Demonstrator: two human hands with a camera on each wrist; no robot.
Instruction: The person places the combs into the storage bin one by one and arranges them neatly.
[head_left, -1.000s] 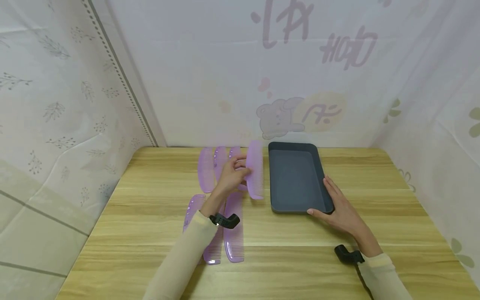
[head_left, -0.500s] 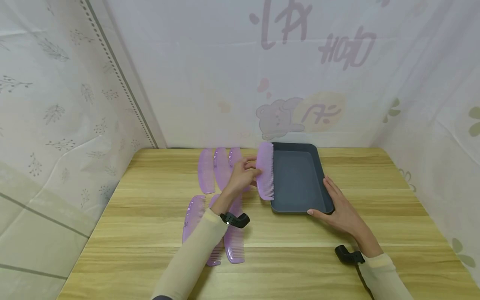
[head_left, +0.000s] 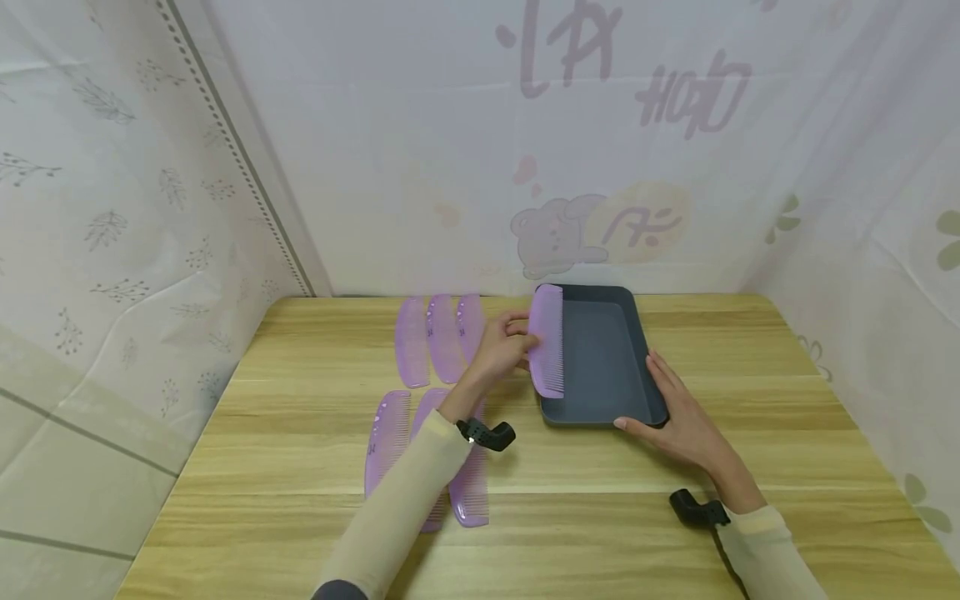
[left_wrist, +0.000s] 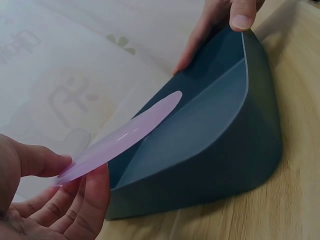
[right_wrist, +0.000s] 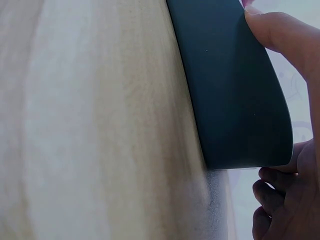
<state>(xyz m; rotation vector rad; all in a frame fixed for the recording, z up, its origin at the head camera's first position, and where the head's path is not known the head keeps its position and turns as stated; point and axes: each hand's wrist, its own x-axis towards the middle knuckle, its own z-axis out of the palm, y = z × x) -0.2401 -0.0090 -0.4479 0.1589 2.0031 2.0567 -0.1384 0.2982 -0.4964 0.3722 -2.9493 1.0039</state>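
Observation:
My left hand pinches a translucent purple comb by its spine, thumb on one side and fingers on the other. In the head view the comb overlaps the left wall of a dark blue-grey tray, teeth facing right. From the left wrist, this comb appears tilted, with its far edge over the tray's inside. My right hand holds the tray's near right corner, its thumb at the front rim and fingers along the right side. In the right wrist view the thumb rests on the rim.
Left of the tray, several purple combs lie in two rows on the wooden table. The back row includes a comb; the front row includes another comb, partly beside my left forearm. A printed curtain hangs behind the table.
My left hand has carried the comb rightward, from beside the tray to over its left part. The right hand and the tray have stayed in place.

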